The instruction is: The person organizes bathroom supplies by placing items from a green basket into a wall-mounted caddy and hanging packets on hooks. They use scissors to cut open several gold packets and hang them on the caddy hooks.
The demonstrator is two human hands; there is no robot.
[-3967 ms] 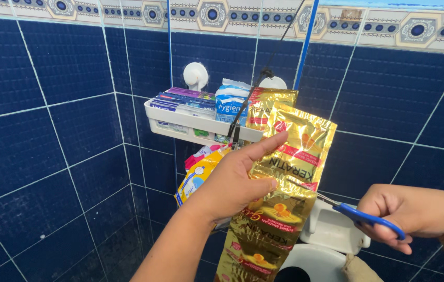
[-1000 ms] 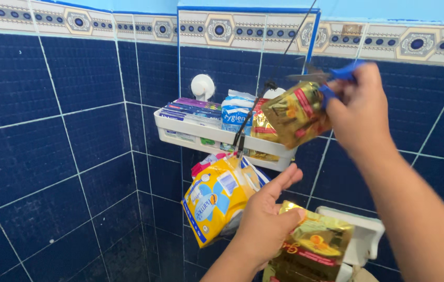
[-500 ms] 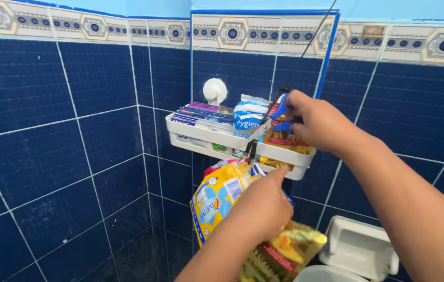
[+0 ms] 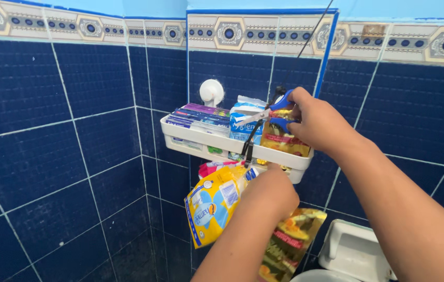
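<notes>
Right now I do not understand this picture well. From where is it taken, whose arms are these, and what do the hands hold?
The picture comes from a camera worn on a person's head, looking down and forward, so both arms belong to that person. There is no machine here.

The right hand holds blue-handled metal scissors over a white plastic shelf fixed to the dark blue tiled wall. The shelf carries flat purple and blue packets, a white and blue soft pack and a gold sachet.

The left hand is lower, and its fingers grip a strip of gold foil sachets that hangs down. Beside it, a yellow and blue plastic pouch hangs under the shelf. At the bottom right is a white ceramic holder.
</notes>
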